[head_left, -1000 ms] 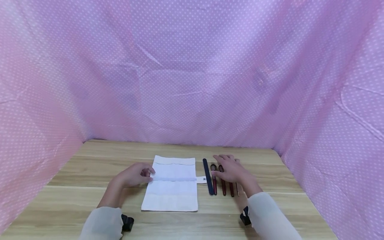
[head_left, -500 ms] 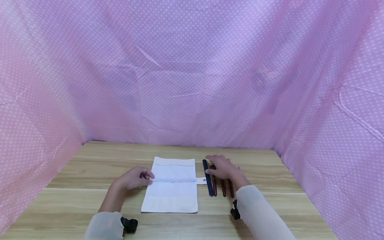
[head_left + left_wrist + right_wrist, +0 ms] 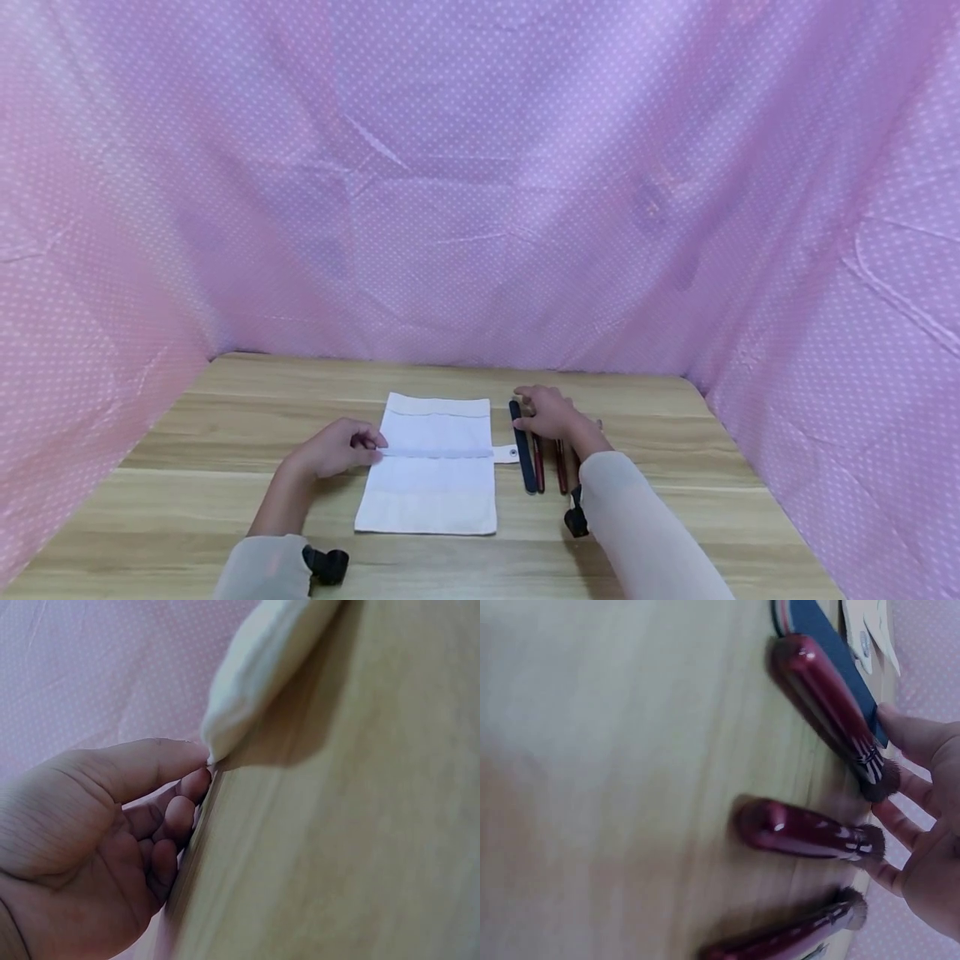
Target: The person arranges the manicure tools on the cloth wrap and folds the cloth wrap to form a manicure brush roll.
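Left hand [image 3: 335, 447] pinches the white cloth roll's [image 3: 431, 467] edge while the right hand [image 3: 550, 413], fingers spread, reaches the dark file [image 3: 522, 446] beside the brushes [image 3: 550, 463].

Your head view looks down over the whole desk [image 3: 225, 467]; both wrist views sit close, sharing its surface.
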The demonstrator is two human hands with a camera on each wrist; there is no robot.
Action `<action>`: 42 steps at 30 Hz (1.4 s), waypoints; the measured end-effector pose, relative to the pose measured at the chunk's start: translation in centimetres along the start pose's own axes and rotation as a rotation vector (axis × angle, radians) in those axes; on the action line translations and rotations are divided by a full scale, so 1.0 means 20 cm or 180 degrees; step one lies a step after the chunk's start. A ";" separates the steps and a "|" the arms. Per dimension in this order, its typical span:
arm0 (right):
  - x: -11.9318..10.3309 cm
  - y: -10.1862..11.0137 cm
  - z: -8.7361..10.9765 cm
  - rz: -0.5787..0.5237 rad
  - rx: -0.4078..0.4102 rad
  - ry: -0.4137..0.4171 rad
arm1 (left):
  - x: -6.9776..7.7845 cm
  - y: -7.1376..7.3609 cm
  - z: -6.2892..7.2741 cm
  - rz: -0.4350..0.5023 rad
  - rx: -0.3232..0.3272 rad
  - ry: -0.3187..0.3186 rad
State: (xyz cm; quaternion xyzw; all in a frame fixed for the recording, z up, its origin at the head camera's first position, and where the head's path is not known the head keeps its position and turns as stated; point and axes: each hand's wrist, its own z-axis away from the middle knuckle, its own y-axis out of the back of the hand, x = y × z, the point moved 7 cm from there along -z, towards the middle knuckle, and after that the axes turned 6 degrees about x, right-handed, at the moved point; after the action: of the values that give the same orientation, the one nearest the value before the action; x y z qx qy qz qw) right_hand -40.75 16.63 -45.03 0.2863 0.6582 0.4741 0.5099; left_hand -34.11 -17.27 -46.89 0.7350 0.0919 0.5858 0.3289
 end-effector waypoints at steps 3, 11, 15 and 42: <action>0.00 0.00 -0.02 0.0003 -0.0047 -0.0024 | 0.00 0.00 0.00 -0.0012 0.0002 0.0014; 0.00 0.00 -0.05 0.0093 -0.0281 -0.0128 | 0.01 0.01 0.00 -0.0011 0.0010 0.0055; 0.01 0.00 -0.06 0.0043 -0.0306 -0.0184 | 0.00 0.01 -0.01 -0.0004 0.0010 0.0074; 0.00 0.12 -0.09 -0.2104 0.0131 -0.0193 | 0.01 0.01 -0.02 -0.0022 -0.0007 0.0094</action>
State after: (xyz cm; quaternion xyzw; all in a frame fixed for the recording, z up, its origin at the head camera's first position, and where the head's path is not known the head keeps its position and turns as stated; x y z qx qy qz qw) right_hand -42.77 17.02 -42.73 0.0815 0.7094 0.2609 0.6497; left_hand -34.48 -17.22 -46.62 0.7256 0.0986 0.5955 0.3302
